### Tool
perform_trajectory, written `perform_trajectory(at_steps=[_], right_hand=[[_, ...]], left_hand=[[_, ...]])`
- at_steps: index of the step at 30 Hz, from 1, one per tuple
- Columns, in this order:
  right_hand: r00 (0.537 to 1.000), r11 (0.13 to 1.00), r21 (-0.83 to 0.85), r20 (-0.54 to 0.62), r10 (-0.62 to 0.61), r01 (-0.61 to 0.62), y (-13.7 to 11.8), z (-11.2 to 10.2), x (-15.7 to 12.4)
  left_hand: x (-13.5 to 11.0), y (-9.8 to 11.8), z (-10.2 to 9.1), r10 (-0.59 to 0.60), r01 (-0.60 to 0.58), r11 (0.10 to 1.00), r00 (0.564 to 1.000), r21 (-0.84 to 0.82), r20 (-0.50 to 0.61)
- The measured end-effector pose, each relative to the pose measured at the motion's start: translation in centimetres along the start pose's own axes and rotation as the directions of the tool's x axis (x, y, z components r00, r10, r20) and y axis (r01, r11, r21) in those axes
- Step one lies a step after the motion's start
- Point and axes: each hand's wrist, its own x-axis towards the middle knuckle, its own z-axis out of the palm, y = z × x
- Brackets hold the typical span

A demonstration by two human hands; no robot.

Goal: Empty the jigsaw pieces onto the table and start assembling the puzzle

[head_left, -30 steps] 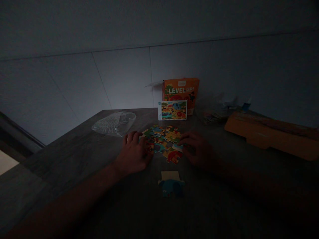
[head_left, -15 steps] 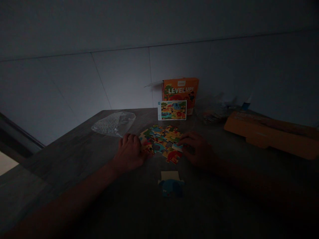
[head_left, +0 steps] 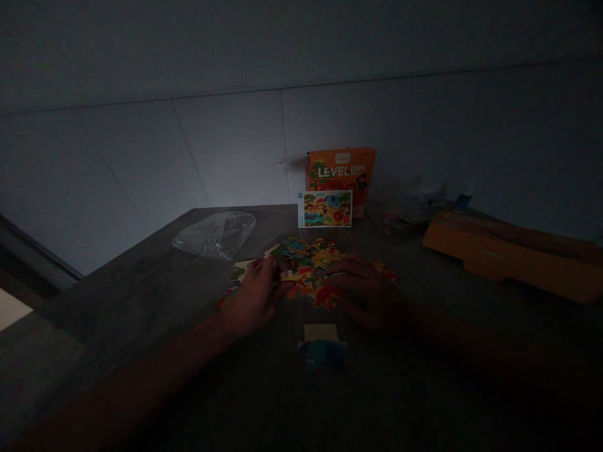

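A heap of loose jigsaw puzzle pieces (head_left: pixel 325 256) lies on the dark table between my hands. My left hand (head_left: pixel 257 290) is at the heap's left side, thumb and fingers pinched on a puzzle piece (head_left: pixel 288 275). Over the right part of the heap, my right hand (head_left: pixel 365 285) has its fingers stretched out and apart; nothing shows in its grip. Closer to me are two joined-looking pieces with a blue elephant (head_left: pixel 324 356) and a pale top. More pieces peek out left of my left hand and behind my right hand.
An orange puzzle box (head_left: pixel 342 166) stands at the back, a picture card (head_left: pixel 327 209) leaning before it. A clear plastic bag (head_left: pixel 217 233) lies back left. On the right are an open orange carton (head_left: pixel 509 254) and more plastic wrapping (head_left: pixel 405 204). A wall rises behind the table.
My left hand has turned and now pinches a piece, uncovering pieces to its left. My right hand no longer shows the light-blue piece, and its fingers have spread over the heap.
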Motion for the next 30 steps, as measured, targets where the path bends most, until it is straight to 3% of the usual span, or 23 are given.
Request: perform_trajectory(at_steps=[5,10,16,22,26,30], right_hand=[[0.994,0.996,0.057,0.078,-0.073,0.068,-0.77,-0.39,0.06],[0.989,0.993,0.082,0.11,-0.099,0.091,-0.92,-0.4,0.07],[0.986,0.993,0.068,0.131,-0.1,0.091,-0.51,-0.09,-0.11],[0.991,0.99,0.071,0.058,-0.124,0.12,-0.36,0.14,-0.09],[0.985,0.986,0.036,-0.066,-0.157,0.16,-0.48,0.04,0.16],[0.978,0.987,-0.036,-0.137,-0.16,0.157,-0.54,-0.15,0.23]], left_hand=[[-0.42,0.73,0.05,0.044,-0.042,0.99,0.999,-0.134,0.009],[-0.45,0.91,0.02,0.159,-0.148,0.984,0.98,-0.094,0.119],[-0.38,0.95,-0.31,0.142,-0.135,0.989,0.976,-0.052,0.165],[-0.42,0.91,-0.17,0.181,-0.177,0.983,0.977,-0.038,0.111],[-0.36,0.87,-0.08,0.168,-0.167,0.977,0.986,-0.131,-0.004],[-0.34,0.98,-0.25,0.177,-0.18,0.965,0.984,-0.194,-0.029]])
